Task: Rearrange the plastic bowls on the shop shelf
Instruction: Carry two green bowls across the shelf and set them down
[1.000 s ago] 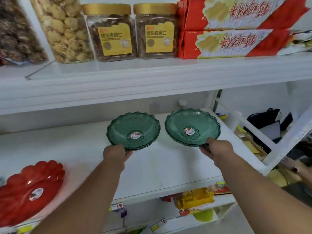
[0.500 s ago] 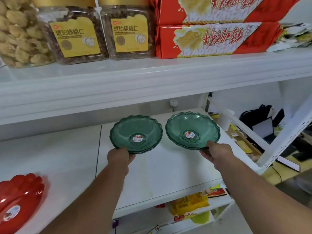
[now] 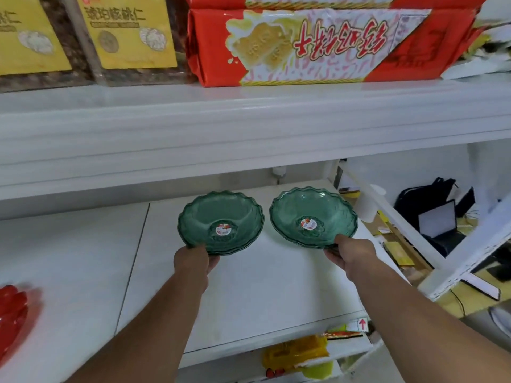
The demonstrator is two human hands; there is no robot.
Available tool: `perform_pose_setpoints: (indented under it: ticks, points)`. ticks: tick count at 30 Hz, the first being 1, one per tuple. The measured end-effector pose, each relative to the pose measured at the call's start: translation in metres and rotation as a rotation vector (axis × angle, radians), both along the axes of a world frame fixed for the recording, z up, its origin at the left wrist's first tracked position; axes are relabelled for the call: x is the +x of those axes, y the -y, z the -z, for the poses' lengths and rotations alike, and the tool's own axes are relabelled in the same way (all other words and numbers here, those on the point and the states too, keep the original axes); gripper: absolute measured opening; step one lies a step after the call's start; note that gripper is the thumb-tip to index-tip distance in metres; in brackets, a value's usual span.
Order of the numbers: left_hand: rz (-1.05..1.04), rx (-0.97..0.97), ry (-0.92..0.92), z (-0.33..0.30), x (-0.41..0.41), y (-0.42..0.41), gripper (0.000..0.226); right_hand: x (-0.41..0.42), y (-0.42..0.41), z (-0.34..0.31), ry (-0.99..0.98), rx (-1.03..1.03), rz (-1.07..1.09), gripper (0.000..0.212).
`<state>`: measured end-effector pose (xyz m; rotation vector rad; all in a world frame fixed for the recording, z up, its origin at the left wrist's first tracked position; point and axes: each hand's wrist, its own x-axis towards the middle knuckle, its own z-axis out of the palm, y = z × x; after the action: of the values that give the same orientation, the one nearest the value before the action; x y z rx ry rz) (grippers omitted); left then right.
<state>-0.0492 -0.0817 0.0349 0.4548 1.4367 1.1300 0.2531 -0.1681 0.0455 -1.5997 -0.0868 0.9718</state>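
Two small stacks of green scalloped plastic bowls stand side by side at the back right of the white middle shelf (image 3: 249,288). My left hand (image 3: 193,259) grips the near rim of the left green stack (image 3: 221,221). My right hand (image 3: 351,252) grips the near rim of the right green stack (image 3: 313,217), which is tilted slightly toward me. Each top bowl has a round sticker in its centre. A red scalloped bowl (image 3: 12,313) shows partly at the far left edge of the same shelf.
The upper shelf (image 3: 249,117) overhangs close above the bowls and carries nut jars (image 3: 130,37) and red biscuit boxes (image 3: 326,45). Yellow packets (image 3: 296,352) lie on the shelf below. Beyond the shelf's right end are a white frame post (image 3: 453,261) and a black bag (image 3: 425,194).
The view has swung right and closer, so the red bowl has slid nearly out at the left. Both hands keep their grip on the green stacks, which sit a little further back.
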Motion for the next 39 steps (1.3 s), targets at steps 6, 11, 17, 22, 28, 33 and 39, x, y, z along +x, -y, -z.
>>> perform_pose_setpoints:
  ticks: [6,11,17,22,28,33,39]
  points:
    - [-0.036,-0.010,-0.001,0.008,0.027,-0.008,0.025,0.028,-0.021,0.010,0.004,0.012,-0.051,0.019]
    - [-0.075,0.007,0.006,0.012,0.039,-0.018,0.027,0.045,-0.041,0.015,-0.002,0.032,-0.079,0.018]
    - [-0.113,0.013,-0.014,0.018,0.047,-0.030,0.029,0.058,-0.061,0.024,-0.007,0.020,-0.119,0.027]
    - [-0.126,0.017,-0.011,0.021,0.049,-0.039,0.034,0.061,-0.074,0.026,-0.017,0.014,-0.129,0.026]
    - [-0.109,0.024,0.007,0.022,0.050,-0.048,0.035,0.061,-0.083,0.026,-0.021,0.009,-0.139,0.025]
    - [-0.096,0.040,0.027,0.023,0.050,-0.053,0.035,0.062,-0.089,0.030,-0.032,-0.001,-0.147,0.024]
    - [-0.083,0.043,0.043,0.022,0.048,-0.057,0.035,0.060,-0.087,0.028,-0.065,-0.006,-0.164,0.023]
